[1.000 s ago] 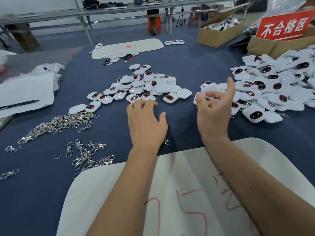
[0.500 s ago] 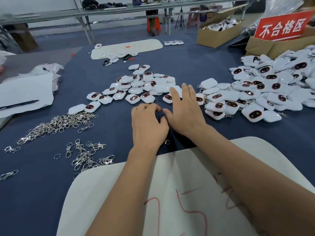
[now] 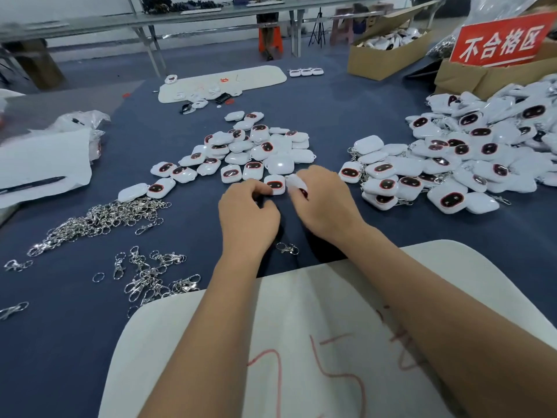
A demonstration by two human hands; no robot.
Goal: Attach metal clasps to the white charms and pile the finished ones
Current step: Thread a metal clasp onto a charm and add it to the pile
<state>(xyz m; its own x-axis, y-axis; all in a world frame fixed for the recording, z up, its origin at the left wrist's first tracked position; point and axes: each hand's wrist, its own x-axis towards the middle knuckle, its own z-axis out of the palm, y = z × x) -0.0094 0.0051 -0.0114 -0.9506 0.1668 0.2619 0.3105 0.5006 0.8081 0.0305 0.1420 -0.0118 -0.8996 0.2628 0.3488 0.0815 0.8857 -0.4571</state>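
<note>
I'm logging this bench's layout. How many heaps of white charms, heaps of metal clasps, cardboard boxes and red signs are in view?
White charm heaps: 2, middle and right
Metal clasp heaps: 2, large left and smaller, nearer
Cardboard boxes: 2, and
Red signs: 1
Total: 7
</note>
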